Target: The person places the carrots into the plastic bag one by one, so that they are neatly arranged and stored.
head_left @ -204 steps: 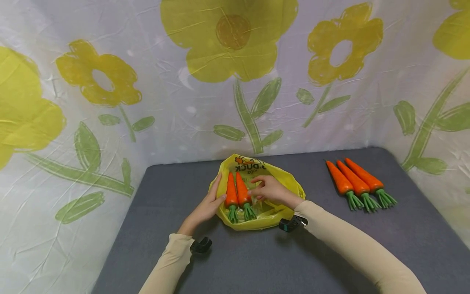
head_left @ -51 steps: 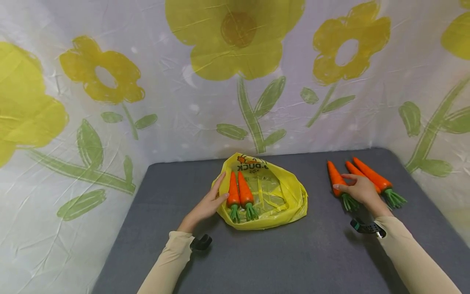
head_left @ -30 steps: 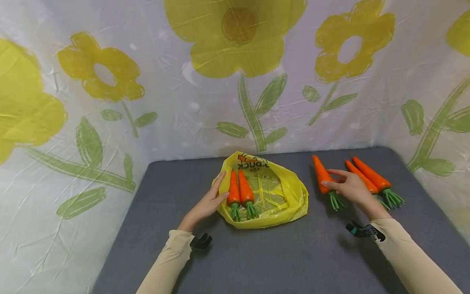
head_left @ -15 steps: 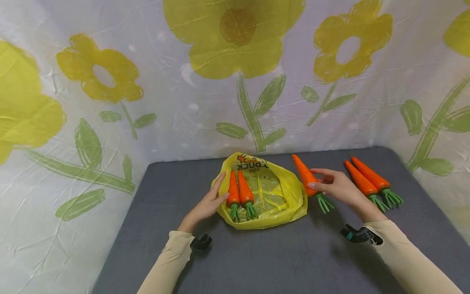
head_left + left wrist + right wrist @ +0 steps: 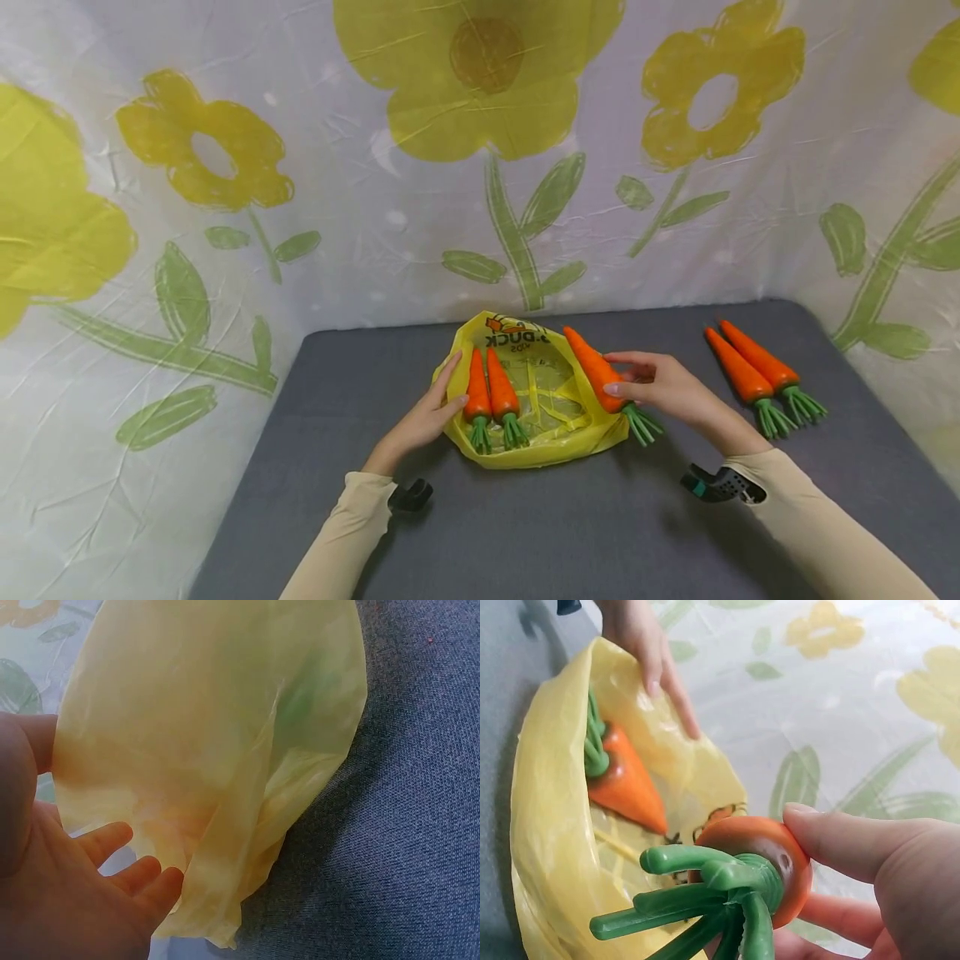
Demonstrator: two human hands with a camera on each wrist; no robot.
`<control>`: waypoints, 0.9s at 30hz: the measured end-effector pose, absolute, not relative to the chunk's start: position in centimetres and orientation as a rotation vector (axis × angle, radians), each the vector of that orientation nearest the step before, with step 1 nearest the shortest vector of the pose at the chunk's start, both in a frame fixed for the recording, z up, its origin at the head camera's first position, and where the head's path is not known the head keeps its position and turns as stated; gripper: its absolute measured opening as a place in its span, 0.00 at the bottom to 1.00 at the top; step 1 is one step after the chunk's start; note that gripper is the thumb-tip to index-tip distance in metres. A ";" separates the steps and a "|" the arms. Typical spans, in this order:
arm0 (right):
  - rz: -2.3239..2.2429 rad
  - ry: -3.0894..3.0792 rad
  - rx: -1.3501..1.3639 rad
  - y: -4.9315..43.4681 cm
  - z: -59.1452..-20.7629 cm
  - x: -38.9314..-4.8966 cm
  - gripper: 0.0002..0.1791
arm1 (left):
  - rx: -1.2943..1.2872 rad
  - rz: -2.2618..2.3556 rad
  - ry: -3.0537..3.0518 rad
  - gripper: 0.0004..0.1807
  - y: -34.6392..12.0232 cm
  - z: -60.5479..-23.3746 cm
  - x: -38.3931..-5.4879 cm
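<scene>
A yellow plastic bag (image 5: 528, 456) with printed lettering lies with its mouth wide in the head view. My left hand (image 5: 417, 422) holds its left side, thumb over the rim and the other fingers outside, partly hidden behind the thin film (image 5: 202, 735). Inside, two orange carrots (image 5: 477, 393) with green stems lie side by side at the left. A third carrot (image 5: 591, 365) is pinched between thumb and fingers of my right hand (image 5: 671, 390). It overlaps the bag's right rim, tip up and left. The right wrist view shows its stem end (image 5: 739, 881) close up.
Two more carrots (image 5: 738, 368) lie side by side at the right of the grey table (image 5: 525, 533). A white cloth with yellow flowers (image 5: 337, 250) hangs behind the table and along its sides. Black wrist cameras (image 5: 411, 496) sit on both wrists.
The right hand has left the bag, taken a carrot from the row of three at the right and carried it left to the bag's right rim. The left hand stays at the bag.
</scene>
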State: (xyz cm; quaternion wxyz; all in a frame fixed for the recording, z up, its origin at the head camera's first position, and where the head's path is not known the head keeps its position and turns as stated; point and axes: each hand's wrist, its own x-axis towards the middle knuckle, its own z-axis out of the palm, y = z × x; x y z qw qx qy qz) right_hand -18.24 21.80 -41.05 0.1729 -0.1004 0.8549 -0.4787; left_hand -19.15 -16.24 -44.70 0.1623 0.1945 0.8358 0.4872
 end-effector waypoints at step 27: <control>-1.374 2.345 -0.377 18.6 -42.2 -19.4 0.36 | 0.552 1.402 2.427 0.40 -16.5 -47.2 -20.1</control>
